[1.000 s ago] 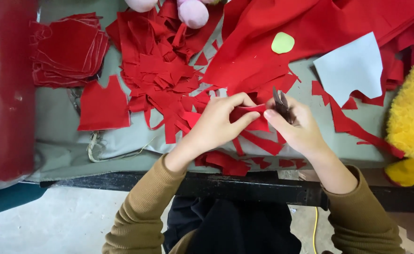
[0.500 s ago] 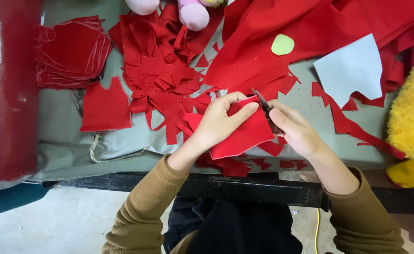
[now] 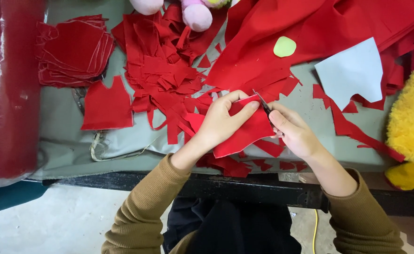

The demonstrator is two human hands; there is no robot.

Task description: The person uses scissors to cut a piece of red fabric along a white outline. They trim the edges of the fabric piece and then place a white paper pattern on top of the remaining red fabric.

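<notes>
Table: a grey-green cloth-covered table (image 3: pixel 65 136) with a black front edge, over a pale concrete floor; the top is littered with red fabric.
Left hand: the left hand (image 3: pixel 223 123) lies on top of a red fabric piece (image 3: pixel 247 134), fingers curled over its upper edge and pinching it, so the hand is closed on the cloth.
Right hand: the right hand (image 3: pixel 294 131) is clenched around the handles of small dark scissors (image 3: pixel 263 104); the blades point up and to the left, and their tip sits at the top edge of the piece, just beside the left fingertips.
Red fabric piece: it is held at the near middle of the table, between the two hands, partly over loose offcuts.
Scraps: a heap of red scraps (image 3: pixel 164 70) lies just beyond the left hand, with more strips under and around both hands.
Stack: a pile of cut red squares (image 3: pixel 72 49) sits at the far left; a single red cut shape (image 3: pixel 107 106) lies just in front of it.
Big cloth: a large red sheet (image 3: pixel 320 23) spreads over the far right, with a small yellow-green disc (image 3: pixel 284 46) on it.
Paper pattern: a pale blue paper shape (image 3: pixel 353 70) lies to the right of the scissors, well apart from them.
Toys: a yellow plush toy (image 3: pixel 411 122) stands at the right edge; pink plush feet (image 3: pixel 197 16) show at the top.
Sleeves: both arms wear olive-brown sleeves (image 3: pixel 141 216).
</notes>
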